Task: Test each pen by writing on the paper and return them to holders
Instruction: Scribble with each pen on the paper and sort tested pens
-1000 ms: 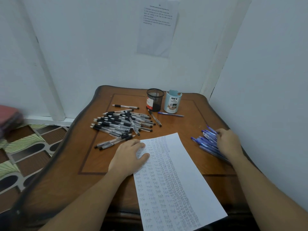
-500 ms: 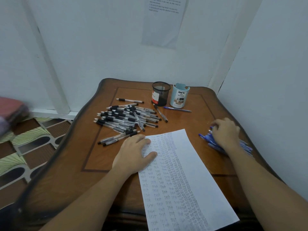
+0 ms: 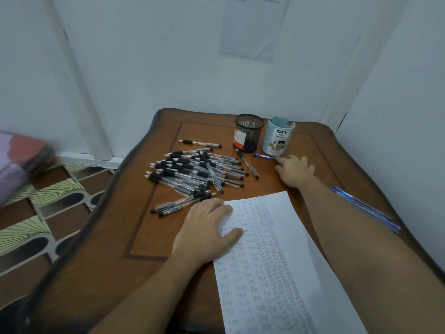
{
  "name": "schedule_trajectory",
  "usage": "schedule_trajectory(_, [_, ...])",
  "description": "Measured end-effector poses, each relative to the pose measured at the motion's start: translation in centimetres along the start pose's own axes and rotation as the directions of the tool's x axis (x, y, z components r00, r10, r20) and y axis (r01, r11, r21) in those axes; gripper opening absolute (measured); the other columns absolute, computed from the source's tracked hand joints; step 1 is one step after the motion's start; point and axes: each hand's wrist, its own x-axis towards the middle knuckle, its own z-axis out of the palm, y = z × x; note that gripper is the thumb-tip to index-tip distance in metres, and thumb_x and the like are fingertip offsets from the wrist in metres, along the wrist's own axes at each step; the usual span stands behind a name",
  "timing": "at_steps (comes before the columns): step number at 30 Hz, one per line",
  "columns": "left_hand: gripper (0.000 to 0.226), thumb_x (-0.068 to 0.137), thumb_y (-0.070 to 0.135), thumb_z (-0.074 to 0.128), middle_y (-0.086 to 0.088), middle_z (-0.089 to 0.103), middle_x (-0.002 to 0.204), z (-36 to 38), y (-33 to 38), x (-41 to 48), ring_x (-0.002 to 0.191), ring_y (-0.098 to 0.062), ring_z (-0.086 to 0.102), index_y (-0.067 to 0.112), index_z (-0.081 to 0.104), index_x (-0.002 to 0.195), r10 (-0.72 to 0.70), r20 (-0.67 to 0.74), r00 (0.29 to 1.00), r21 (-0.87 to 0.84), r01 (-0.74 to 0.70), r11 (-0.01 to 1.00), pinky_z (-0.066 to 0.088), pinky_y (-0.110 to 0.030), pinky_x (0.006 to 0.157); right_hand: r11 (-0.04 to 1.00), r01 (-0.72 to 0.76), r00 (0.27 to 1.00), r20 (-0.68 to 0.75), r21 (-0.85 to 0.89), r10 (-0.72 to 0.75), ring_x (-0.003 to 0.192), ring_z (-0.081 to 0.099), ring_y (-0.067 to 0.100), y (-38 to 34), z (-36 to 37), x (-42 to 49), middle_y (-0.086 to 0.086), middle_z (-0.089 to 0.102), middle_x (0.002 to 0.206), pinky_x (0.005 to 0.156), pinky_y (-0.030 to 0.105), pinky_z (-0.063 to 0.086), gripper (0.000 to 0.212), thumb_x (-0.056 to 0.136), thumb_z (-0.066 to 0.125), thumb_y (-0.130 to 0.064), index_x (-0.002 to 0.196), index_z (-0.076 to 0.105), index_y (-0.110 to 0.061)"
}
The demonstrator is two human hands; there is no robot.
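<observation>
right hand reaches for the blue pen by the holders

the left hand (image 3: 207,227) lies flat on the far left corner of the paper (image 3: 289,237), fingers straight and a little spread, thumb out to the side, holding nothing. the paper sits at the near edge of the table (image 3: 115,225), tilted, with rows of small written words down its left half.

the right hand (image 3: 295,171) is stretched toward the far edge. its index finger is out straight and its tip meets the end of a single blue pen (image 3: 263,155); the other fingers are relaxed and grip nothing. that pen lies flat just in front of the light blue holder (image 3: 278,138). the black mesh holder (image 3: 249,132) stands upright just beside it, to its left. whether either holds pens cannot be told.

a heap of black pens (image 3: 192,172) covers the table's left half, and one black pen (image 3: 248,165) lies apart in front of the mesh holder. a few more blue pens (image 3: 361,204) lie along the right edge, partly hidden behind the right forearm.
</observation>
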Motion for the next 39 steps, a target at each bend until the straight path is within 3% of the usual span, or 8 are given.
schedule_trajectory(5, [0.061, 0.091, 0.068, 0.045, 0.017, 0.036, 0.149, 0.0, 0.0, 0.1, 0.138, -0.004, 0.024, 0.036, 0.045, 0.143, -0.011, 0.012, 1.000, 0.003, 0.011, 1.000, 0.017, -0.030, 0.115, 0.992, -0.011, 0.978, -0.210, -0.128, -0.016, 0.125, 0.048, 0.031, 0.2, 1.0, -0.6, 0.012, 0.056, 0.132, 0.101, 0.046, 0.038, 0.035, 0.105, 0.044, -0.038, 0.130, 0.053, -0.015])
schedule_trajectory(9, [0.059, 0.091, 0.067, 0.046, 0.017, 0.037, 0.147, -0.1, 0.1, -0.1, 0.137, -0.005, 0.027, 0.035, 0.047, 0.141, -0.007, 0.010, 1.000, -0.002, 0.007, 1.000, 0.017, -0.028, 0.114, 0.984, 0.082, 0.985, -0.137, -0.160, -0.104, 0.111, 0.057, 0.029, 0.6, 0.8, -1.7, 0.014, 0.059, 0.122, 0.089, 0.038, 0.044, 0.023, 0.106, 0.047, -0.023, 0.123, 0.053, -0.009])
schedule_trajectory(18, [0.060, 0.092, 0.066, 0.046, 0.014, 0.036, 0.153, -0.6, 0.6, -0.5, 0.141, -0.007, 0.027, 0.034, 0.047, 0.144, -0.026, 0.031, 0.999, 0.021, 0.025, 0.999, 0.019, -0.030, 0.116, 0.937, 0.227, 0.966, -0.184, 0.267, -0.182, 0.098, 0.053, 0.027, 2.0, -2.7, -8.5, 0.010, 0.048, 0.112, 0.079, 0.030, 0.038, 0.037, 0.100, 0.044, 0.000, 0.134, 0.055, -0.012])
schedule_trajectory(20, [0.062, 0.093, 0.066, 0.045, 0.012, 0.034, 0.156, -0.6, 0.6, -0.6, 0.144, -0.009, 0.025, 0.034, 0.045, 0.145, -0.040, 0.051, 0.998, 0.027, 0.039, 0.999, 0.018, -0.033, 0.118, 0.872, 0.233, 0.961, -0.238, 0.430, -0.139, 0.093, 0.054, 0.022, 2.2, -3.0, -10.6, 0.005, 0.053, 0.101, 0.072, 0.031, 0.036, 0.021, 0.104, 0.046, -0.014, 0.115, 0.064, -0.011])
schedule_trajectory(25, [0.062, 0.093, 0.066, 0.043, 0.012, 0.032, 0.158, -0.7, 0.7, -0.8, 0.145, -0.009, 0.023, 0.035, 0.043, 0.147, -0.042, 0.068, 0.997, 0.038, 0.039, 0.999, 0.015, -0.034, 0.119, 0.707, 0.230, 0.950, -0.312, 0.669, -0.014, 0.058, 0.032, 0.012, 1.8, -3.1, -14.1, 0.001, 0.036, 0.062, 0.059, 0.033, 0.026, 0.062, 0.095, 0.043, -0.065, 0.063, 0.039, -0.011])
schedule_trajectory(31, [0.062, 0.093, 0.067, 0.044, 0.011, 0.034, 0.157, -0.6, 0.5, -0.9, 0.145, -0.010, 0.025, 0.034, 0.045, 0.146, -0.035, 0.057, 0.998, 0.037, 0.033, 0.999, 0.016, -0.034, 0.119, 0.536, 0.252, 0.935, -0.346, 0.806, 0.080, 0.052, 0.028, 0.016, 1.0, -2.2, -14.9, 0.007, 0.034, 0.058, 0.054, 0.034, 0.024, 0.065, 0.082, 0.048, -0.065, 0.059, 0.042, -0.004])
schedule_trajectory(35, [0.062, 0.093, 0.065, 0.045, 0.011, 0.036, 0.156, -0.5, 0.5, -0.8, 0.144, -0.010, 0.027, 0.033, 0.046, 0.145, -0.028, 0.050, 0.998, 0.037, 0.026, 0.999, 0.018, -0.035, 0.118, 0.445, 0.303, 0.930, -0.364, 0.843, 0.056, 0.058, 0.040, 0.007, 0.8, -2.4, -15.1, -0.013, 0.047, 0.057, 0.058, 0.026, 0.035, 0.060, 0.092, 0.053, -0.062, 0.086, 0.064, -0.003])
schedule_trajectory(39, [0.061, 0.093, 0.066, 0.045, 0.010, 0.036, 0.155, -0.3, 0.3, -0.6, 0.143, -0.011, 0.028, 0.033, 0.047, 0.144, -0.020, 0.045, 0.999, 0.039, 0.018, 0.999, 0.019, -0.036, 0.119, 0.009, 0.227, 0.959, -0.225, 0.974, 0.171, 0.056, 0.052, 0.016, 0.7, -2.5, -14.8, 0.003, 0.056, 0.056, 0.057, 0.029, 0.046, 0.055, 0.108, 0.032, -0.042, 0.086, 0.069, -0.007])
